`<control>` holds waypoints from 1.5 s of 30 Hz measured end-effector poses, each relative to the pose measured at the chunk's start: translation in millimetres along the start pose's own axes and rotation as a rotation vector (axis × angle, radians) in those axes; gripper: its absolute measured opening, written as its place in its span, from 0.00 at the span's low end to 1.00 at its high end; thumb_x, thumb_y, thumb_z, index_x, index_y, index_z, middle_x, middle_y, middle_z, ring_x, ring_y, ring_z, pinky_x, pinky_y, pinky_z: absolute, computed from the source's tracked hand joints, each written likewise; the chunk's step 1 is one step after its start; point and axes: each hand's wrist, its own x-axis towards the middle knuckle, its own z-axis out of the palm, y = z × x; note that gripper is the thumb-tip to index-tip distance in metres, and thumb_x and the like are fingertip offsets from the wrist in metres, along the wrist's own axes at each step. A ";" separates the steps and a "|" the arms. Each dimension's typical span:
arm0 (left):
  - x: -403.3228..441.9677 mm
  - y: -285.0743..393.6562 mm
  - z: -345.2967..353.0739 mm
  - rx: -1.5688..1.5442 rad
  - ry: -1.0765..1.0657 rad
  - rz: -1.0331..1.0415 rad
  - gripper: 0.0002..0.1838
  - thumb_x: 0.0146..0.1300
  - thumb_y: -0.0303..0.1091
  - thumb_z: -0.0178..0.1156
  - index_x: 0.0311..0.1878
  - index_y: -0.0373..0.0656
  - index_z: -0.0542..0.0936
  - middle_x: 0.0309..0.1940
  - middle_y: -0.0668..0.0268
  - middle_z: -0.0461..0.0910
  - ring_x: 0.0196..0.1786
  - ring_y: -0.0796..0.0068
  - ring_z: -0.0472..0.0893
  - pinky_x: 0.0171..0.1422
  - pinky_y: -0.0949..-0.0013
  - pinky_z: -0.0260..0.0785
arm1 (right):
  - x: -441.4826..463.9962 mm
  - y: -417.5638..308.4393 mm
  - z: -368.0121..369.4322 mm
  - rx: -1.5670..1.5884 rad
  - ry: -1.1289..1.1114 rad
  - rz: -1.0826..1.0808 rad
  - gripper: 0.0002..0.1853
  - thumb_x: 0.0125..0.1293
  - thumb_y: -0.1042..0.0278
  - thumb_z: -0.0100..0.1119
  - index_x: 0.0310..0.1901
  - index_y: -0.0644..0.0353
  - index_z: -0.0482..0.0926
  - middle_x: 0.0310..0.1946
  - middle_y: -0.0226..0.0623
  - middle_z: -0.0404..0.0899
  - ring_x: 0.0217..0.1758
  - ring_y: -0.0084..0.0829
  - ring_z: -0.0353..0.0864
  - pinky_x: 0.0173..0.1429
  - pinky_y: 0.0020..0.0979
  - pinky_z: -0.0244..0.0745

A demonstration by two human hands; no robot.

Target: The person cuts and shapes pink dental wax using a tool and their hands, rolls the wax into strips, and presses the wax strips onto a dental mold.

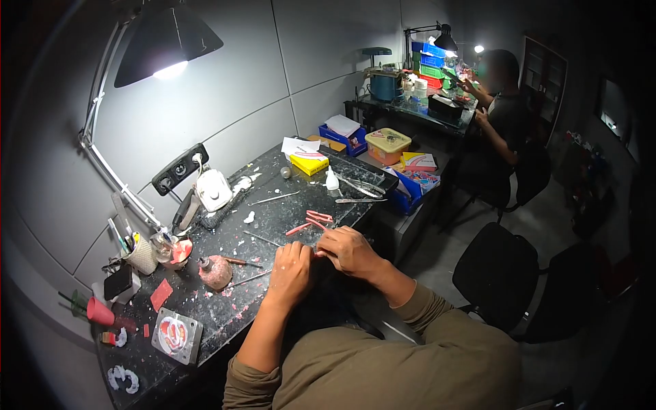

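Note:
Close together at the bench's front edge, my left hand (290, 272) and my right hand (351, 251) are both closed. A small pink piece of what looks like wax (320, 253) shows between their fingertips, and both hands grip it. Just beyond my right hand lie several pink wax sticks (318, 219). A thin metal tool (262, 238) points toward my left hand. To the left of that hand are a brown-handled tool (240, 262) and a round, pink-crusted burner-like bottle (215, 272). My fingertips are partly hidden by the backs of my hands.
A mould block with a pink and white dental form (175, 335) sits at the front left. Tweezers (360, 184), a white dropper bottle (332, 179) and a yellow box (309, 162) lie farther back. A lamp (167, 44) hangs above. Another person (502, 102) works at the far bench.

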 end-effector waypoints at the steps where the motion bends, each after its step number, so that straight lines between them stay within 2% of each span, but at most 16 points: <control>1: -0.4 -1.2 1.6 -0.014 0.012 -0.003 0.04 0.65 0.25 0.62 0.41 0.39 0.78 0.39 0.54 0.76 0.46 0.52 0.78 0.52 0.53 0.68 | 0.1 1.4 1.3 -0.008 0.014 -0.018 0.05 0.66 0.67 0.70 0.38 0.58 0.84 0.35 0.36 0.83 0.42 0.43 0.84 0.48 0.43 0.76; 8: -3.4 0.6 2.3 -0.137 0.094 -0.070 0.04 0.64 0.26 0.65 0.39 0.39 0.79 0.37 0.53 0.76 0.44 0.48 0.79 0.50 0.51 0.71 | 0.2 6.4 6.5 -0.038 0.041 -0.080 0.05 0.67 0.67 0.69 0.37 0.56 0.83 0.35 0.36 0.82 0.40 0.42 0.83 0.48 0.43 0.75; 12: -3.4 1.3 -0.3 -0.156 0.082 -0.134 0.04 0.64 0.24 0.64 0.38 0.38 0.78 0.37 0.52 0.77 0.44 0.47 0.80 0.51 0.51 0.73 | 2.7 -1.9 -7.3 -0.013 0.004 0.003 0.07 0.66 0.66 0.70 0.37 0.57 0.82 0.35 0.39 0.81 0.42 0.45 0.82 0.50 0.44 0.74; 20: -7.2 -0.9 7.3 -0.160 0.100 -0.083 0.03 0.62 0.24 0.63 0.39 0.38 0.82 0.39 0.53 0.79 0.47 0.48 0.81 0.54 0.51 0.75 | 2.5 0.3 -8.9 -0.069 -0.024 -0.021 0.06 0.63 0.72 0.72 0.34 0.60 0.82 0.33 0.40 0.80 0.40 0.46 0.81 0.47 0.44 0.74; 30: -7.3 -6.5 12.8 -0.223 0.085 -0.108 0.04 0.62 0.24 0.62 0.39 0.38 0.79 0.39 0.53 0.78 0.49 0.47 0.81 0.56 0.51 0.75 | 3.8 8.3 -12.1 -0.050 0.005 -0.062 0.06 0.63 0.69 0.73 0.39 0.57 0.86 0.37 0.37 0.85 0.44 0.44 0.84 0.50 0.43 0.76; 38: -7.1 -1.9 13.6 -0.248 0.109 -0.147 0.05 0.63 0.24 0.62 0.42 0.37 0.78 0.43 0.52 0.78 0.52 0.47 0.81 0.59 0.50 0.75 | 7.6 0.9 -14.3 -0.007 -0.023 -0.015 0.06 0.61 0.74 0.72 0.36 0.62 0.83 0.35 0.40 0.83 0.41 0.46 0.83 0.48 0.43 0.76; 45: -8.5 -3.7 14.0 -0.227 0.146 -0.093 0.04 0.63 0.24 0.62 0.40 0.37 0.79 0.43 0.52 0.77 0.52 0.49 0.80 0.60 0.52 0.73 | 5.1 -9.1 -23.7 -0.038 -0.056 0.054 0.09 0.64 0.67 0.73 0.34 0.61 0.82 0.33 0.42 0.81 0.40 0.48 0.82 0.47 0.45 0.75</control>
